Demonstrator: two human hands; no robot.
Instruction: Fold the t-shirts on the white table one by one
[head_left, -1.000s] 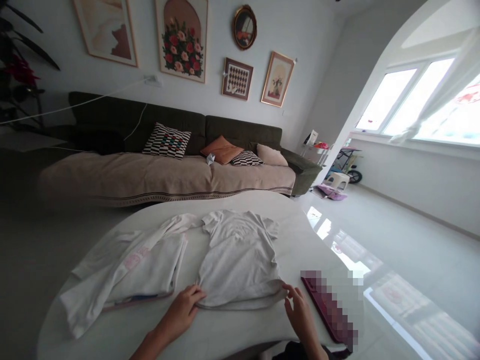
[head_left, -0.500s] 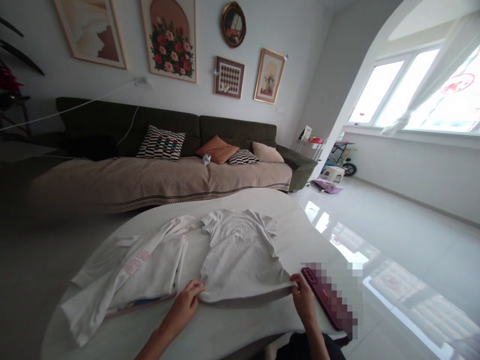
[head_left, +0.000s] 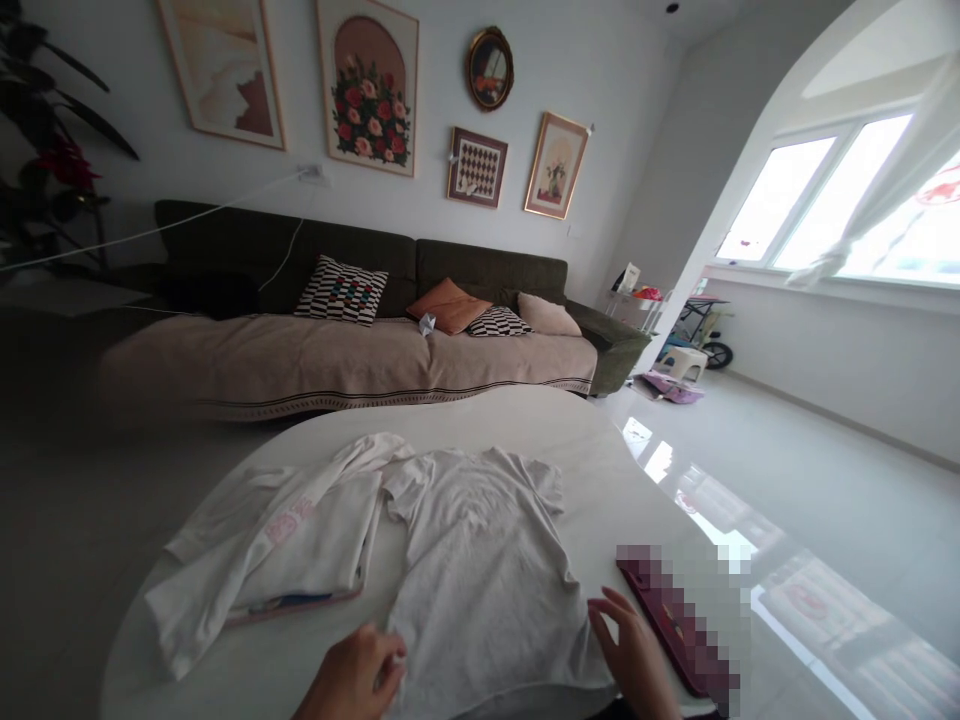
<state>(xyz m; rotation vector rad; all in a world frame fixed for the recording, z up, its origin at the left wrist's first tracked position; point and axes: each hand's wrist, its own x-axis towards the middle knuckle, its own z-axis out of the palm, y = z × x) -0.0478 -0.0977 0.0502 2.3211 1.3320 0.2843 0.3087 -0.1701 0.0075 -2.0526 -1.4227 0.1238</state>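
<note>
Now the grey T-shirt [head_left: 480, 570] is pinched at its hem by the left hand [head_left: 360, 672] at seven o'clock; the right hand [head_left: 637, 655], fingers spread, rests at four o'clock on the tabletop [head_left: 585, 440].

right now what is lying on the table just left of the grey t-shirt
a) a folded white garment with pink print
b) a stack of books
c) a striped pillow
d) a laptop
a: a folded white garment with pink print lies on the table beside the grey t-shirt, whose near edge both the left hand and the right hand touch.
</note>
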